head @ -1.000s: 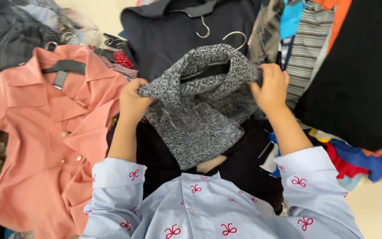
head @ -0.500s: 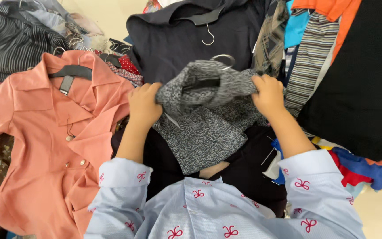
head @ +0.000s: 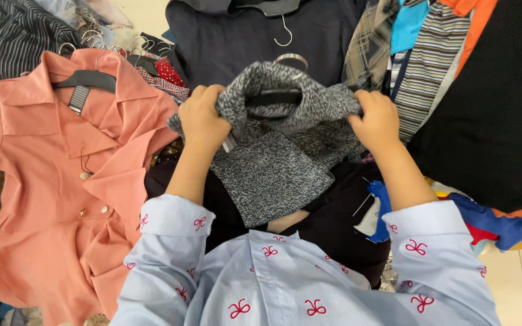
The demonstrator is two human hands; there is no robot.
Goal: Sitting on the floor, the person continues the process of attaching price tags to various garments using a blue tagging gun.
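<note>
While both fists stay out front, the left hand (head: 203, 118) and right hand (head: 377, 119) are clamped on the speckled grey knit sweater (head: 279, 154), stretched between them over a black hanger (head: 273, 96), navy top (head: 231, 42) beyond.

Bright, even, diffuse light with no glare; only soft shadows fall beneath the left hand (head: 203, 118) and right hand (head: 377, 121). Focus is sharp, edges undistorted.
</note>
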